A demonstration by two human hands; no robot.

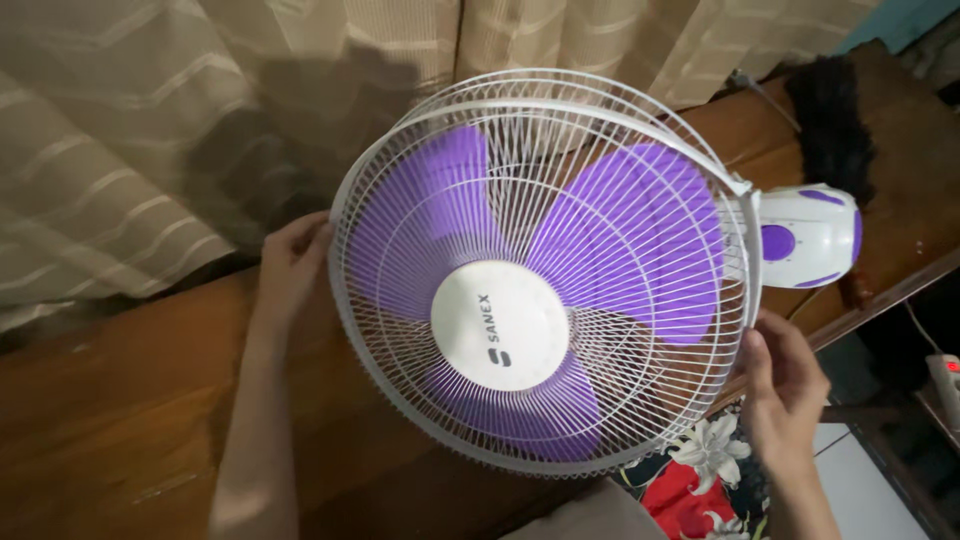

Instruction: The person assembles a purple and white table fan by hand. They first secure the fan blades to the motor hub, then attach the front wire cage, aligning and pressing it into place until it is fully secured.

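Observation:
A white electric fan lies tilted on a wooden surface, its round wire grille (640, 330) facing me. Three purple blades (640, 240) show behind the wires around a white centre cap (500, 325). The white motor housing (805, 235) with purple buttons sticks out at the right. My left hand (292, 262) grips the grille's left rim. My right hand (782, 385) holds the rim at the lower right, fingers curled on the wire edge.
The wooden tabletop (110, 410) runs from the lower left up to the right. Beige striped curtains (120, 130) hang behind. A black feather duster (830, 125) lies at the upper right. Floral red fabric (700, 480) and a power strip (945, 380) sit below right.

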